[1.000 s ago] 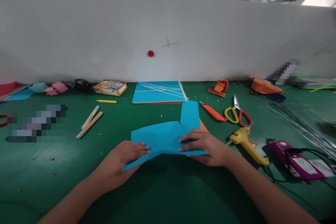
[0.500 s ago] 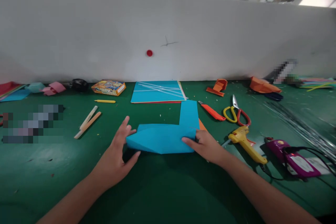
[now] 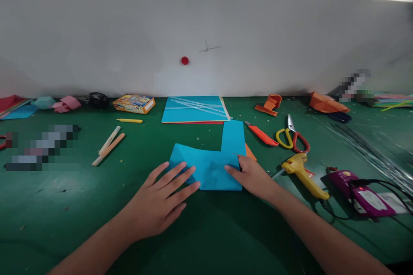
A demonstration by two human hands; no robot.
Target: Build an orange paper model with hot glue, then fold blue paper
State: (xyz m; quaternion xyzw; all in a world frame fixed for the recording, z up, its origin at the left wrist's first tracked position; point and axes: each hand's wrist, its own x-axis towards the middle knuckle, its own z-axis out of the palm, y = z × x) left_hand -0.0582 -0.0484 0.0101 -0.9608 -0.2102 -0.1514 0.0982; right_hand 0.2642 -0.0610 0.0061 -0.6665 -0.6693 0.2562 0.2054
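A folded sheet of blue paper (image 3: 214,169) lies in front of me on the green table. My left hand (image 3: 164,200) is spread over its left end, fingers apart, and partly hides that end. At the right edge, my right hand (image 3: 253,176) pinches the paper, thumb on top and the other fingers mostly hidden behind it. Just beyond the paper lies a blue paper strip (image 3: 233,135), with the corner of an orange piece (image 3: 250,152) showing beside it.
Right of my hands lie a utility knife (image 3: 262,135), scissors (image 3: 292,133), a yellow glue gun (image 3: 305,174) and a purple corded device (image 3: 361,193). Leftward are two flat sticks (image 3: 109,148), a yellow pen (image 3: 129,120) and a small box (image 3: 134,104). Blue sheets (image 3: 193,116) lie against the white panel (image 3: 129,38).
My left hand has moved right and turned palm down over the paper's left end, whose flap has folded inward. My right hand keeps its pinch at the right edge.
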